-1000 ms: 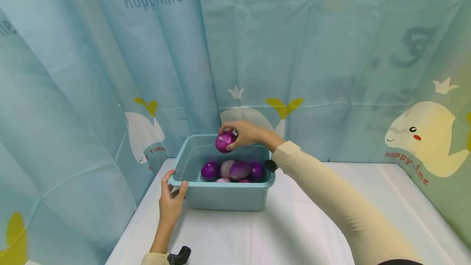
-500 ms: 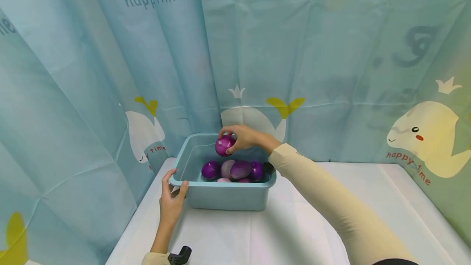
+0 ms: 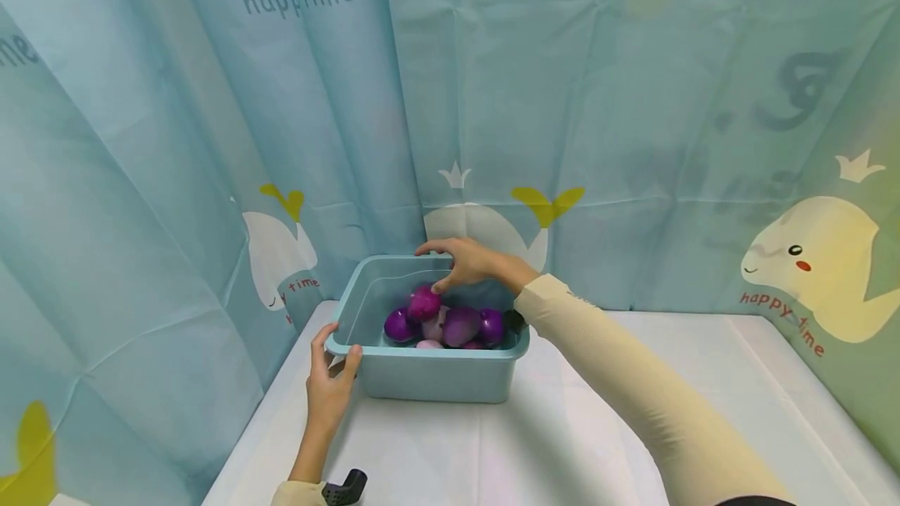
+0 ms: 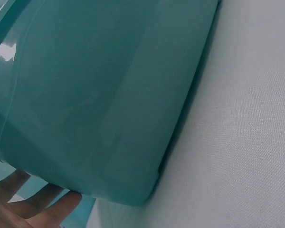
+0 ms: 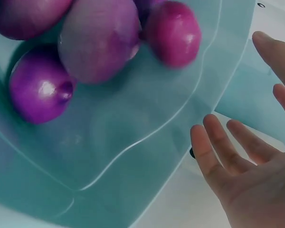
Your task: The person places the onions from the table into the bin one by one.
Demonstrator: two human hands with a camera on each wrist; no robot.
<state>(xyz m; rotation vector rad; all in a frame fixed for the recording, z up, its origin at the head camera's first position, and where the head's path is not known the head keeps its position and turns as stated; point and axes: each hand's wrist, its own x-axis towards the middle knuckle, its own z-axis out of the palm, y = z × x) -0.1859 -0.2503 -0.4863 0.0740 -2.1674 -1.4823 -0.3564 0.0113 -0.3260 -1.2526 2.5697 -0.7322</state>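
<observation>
A light-blue plastic basin [image 3: 436, 375] stands on the white-covered table. My left hand [image 3: 329, 390] grips its near-left corner, thumb at the front rim and fingers along the left side. In the left wrist view, fingertips [image 4: 69, 202] touch the basin's outer wall. My right hand [image 3: 469, 262] hovers over the basin's back part, fingers spread with nothing between them. Below its thumb, a magenta onion [image 3: 425, 303] rests on top of the pile. Beside it lie a glossy dark purple onion [image 3: 401, 326], a longer dull purple one [image 3: 462, 326] and several others, partly hidden.
A white cloth [image 3: 598, 428] covers the table. A blue curtain [image 3: 492, 100] printed with whales hangs right behind the basin and along the left side. The basin's raised rim [image 3: 429, 352] surrounds the pile.
My right hand has lowered slightly and let go of the magenta onion, which has dropped onto the others in the basin. The left hand has stayed on the basin's corner.
</observation>
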